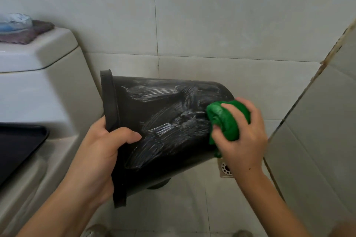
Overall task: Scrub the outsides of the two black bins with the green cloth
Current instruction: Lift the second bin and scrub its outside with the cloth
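One bin: black bin (163, 121) tipped on its side in mid-air above the tiled floor (192, 208), beside the toilet (48, 102); soapy white streaks across its wall
Left hand (102, 152): grips the bin's rim, thumb on the outside
Right hand (242, 132): fingers curled round the bunched green cloth (225, 121); cloth pressed against the bin near its base
Floor: drain (226, 169) under the right wrist

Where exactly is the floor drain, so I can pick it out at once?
Start at the black bin held tipped on its side beside the toilet. Look beneath its base end, under the right hand gripping the green cloth. The drain is a small square metal grate, the only metal in the pale tiles.
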The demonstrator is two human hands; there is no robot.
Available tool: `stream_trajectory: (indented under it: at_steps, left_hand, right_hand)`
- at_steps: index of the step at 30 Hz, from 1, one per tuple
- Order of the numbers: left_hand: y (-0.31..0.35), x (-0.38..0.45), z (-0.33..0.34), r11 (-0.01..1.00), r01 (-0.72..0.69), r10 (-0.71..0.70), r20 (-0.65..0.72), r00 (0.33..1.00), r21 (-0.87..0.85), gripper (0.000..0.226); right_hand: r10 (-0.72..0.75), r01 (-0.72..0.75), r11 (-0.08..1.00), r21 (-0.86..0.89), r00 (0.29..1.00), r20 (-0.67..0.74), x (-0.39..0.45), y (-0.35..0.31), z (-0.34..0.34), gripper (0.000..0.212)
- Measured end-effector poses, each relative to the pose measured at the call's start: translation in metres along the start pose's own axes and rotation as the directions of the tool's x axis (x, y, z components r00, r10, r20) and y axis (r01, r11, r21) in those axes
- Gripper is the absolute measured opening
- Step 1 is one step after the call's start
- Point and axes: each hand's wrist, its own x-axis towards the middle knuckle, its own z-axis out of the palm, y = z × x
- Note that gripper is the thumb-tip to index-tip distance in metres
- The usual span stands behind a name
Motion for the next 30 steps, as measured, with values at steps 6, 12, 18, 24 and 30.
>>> stream_trajectory:
  at_steps: [6, 12, 18, 24, 30]
  left_hand:
    - [-0.011, 0.000, 0.010, 0.999, -0.046, 0.046, 0.017, 0.999, -0.009, 0.031]
    - [-0.017, -0.001, 0.019, 0.998, -0.049, 0.049, -0.003, 0.999, -0.027, 0.028]
    - [-0.013, -0.008, 0.013, 1.000, 0.002, -0.002, 0.023, 1.000, -0.006, 0.029]
    - [-0.019, -0.006, 0.021, 0.999, -0.041, 0.040, -0.025, 0.999, -0.021, 0.032]
    - [-0.010, -0.002, 0.014, 0.997, -0.056, 0.056, -0.010, 0.998, -0.053, 0.036]
  right_hand:
    - [0.041, -0.038, 0.995, 0.089, 0.998, -0.037, -0.011, -0.018, 0.008, 0.041]
    - [-0.348, 0.343, 0.927, 0.150, 0.937, 0.011, -0.026, -0.047, 0.013, 0.031]
    - [0.315, -0.318, 0.946, 0.070, 0.948, 0.041, 0.003, 0.013, 0.004, 0.052]
    - [-0.023, 0.016, 0.988, 0.156, 0.999, 0.042, -0.026, -0.038, 0.014, 0.043]
    - [-0.331, 0.322, 0.933, 0.158, 0.943, 0.034, -0.026, -0.024, 0.011, 0.038]
